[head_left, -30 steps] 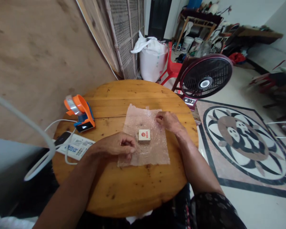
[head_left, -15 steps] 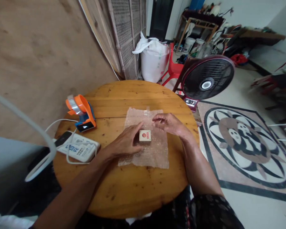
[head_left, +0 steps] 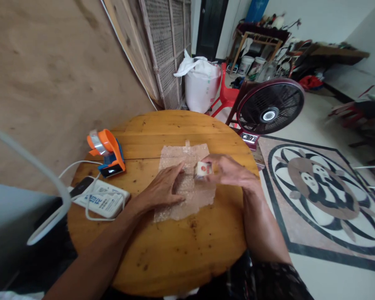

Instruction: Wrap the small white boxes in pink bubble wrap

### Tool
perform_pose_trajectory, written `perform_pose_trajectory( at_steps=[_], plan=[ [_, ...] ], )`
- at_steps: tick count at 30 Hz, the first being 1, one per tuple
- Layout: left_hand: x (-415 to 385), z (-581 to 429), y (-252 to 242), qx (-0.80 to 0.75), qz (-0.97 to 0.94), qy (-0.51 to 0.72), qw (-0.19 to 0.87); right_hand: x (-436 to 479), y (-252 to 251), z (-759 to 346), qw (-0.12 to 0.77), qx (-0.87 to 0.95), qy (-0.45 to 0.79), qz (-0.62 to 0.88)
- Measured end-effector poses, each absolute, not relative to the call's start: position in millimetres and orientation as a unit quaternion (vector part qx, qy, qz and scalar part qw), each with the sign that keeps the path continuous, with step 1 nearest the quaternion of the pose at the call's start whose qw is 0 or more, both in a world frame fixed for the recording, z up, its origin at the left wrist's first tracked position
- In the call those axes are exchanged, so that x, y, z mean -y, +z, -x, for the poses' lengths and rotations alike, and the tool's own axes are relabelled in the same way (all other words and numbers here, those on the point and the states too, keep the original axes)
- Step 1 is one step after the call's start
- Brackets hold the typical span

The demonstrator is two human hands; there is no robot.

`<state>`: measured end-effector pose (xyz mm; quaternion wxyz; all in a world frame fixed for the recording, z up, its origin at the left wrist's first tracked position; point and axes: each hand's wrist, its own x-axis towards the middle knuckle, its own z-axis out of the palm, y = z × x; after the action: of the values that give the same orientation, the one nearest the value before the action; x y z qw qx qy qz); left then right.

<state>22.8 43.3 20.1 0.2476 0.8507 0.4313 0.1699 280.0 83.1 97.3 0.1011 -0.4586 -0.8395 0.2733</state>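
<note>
A small white box with red print [head_left: 203,169] is gripped at its right side by my right hand [head_left: 226,170], over the right part of the bubble wrap sheet [head_left: 187,198]. That hand is slightly blurred. My left hand [head_left: 162,187] lies at the sheet's left side, thumb and fingers spread, holding nothing. A gap separates it from the box. The sheet rests flat on the round wooden table [head_left: 187,250], with a strip of clear tape [head_left: 187,145] at its far edge.
An orange and blue tape dispenser [head_left: 108,150] stands on the table's left side. Near it lies a white power bank [head_left: 104,198] with a cable. Beyond the right edge stands a fan [head_left: 270,110]; a white sack [head_left: 201,87] and a red chair [head_left: 226,93] are behind.
My right hand has closed on the box and shifted it rightward. The bubble wrap has moved slightly left and turned a little. My left hand stays open at about the same place.
</note>
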Motion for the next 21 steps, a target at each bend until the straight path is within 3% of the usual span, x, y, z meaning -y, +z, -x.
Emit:
perform_pose_trajectory(
  at_steps=[3,8,10,15,18,21],
  plan=[
    [-42,-22,23,-0.438,-0.853,0.157,0.236,-93,100,-312,0.151,0.793,0.216,0.549],
    [-38,-24,28,-0.437,-0.863,0.122,0.221,-100,91,-342,0.013,0.763,0.129,0.633],
    [-38,-25,28,-0.434,-0.868,0.114,0.212,-98,89,-341,0.072,0.784,0.122,0.604],
    [-40,-23,24,-0.41,-0.881,0.12,0.203,-76,102,-300,0.334,0.788,0.132,0.5],
    [-41,-22,21,-0.401,-0.883,0.138,0.203,-58,107,-263,0.305,0.849,0.176,0.395],
    [-40,-23,21,-0.398,-0.881,0.157,0.204,-50,96,-238,0.164,0.903,0.186,0.352]
  ],
)
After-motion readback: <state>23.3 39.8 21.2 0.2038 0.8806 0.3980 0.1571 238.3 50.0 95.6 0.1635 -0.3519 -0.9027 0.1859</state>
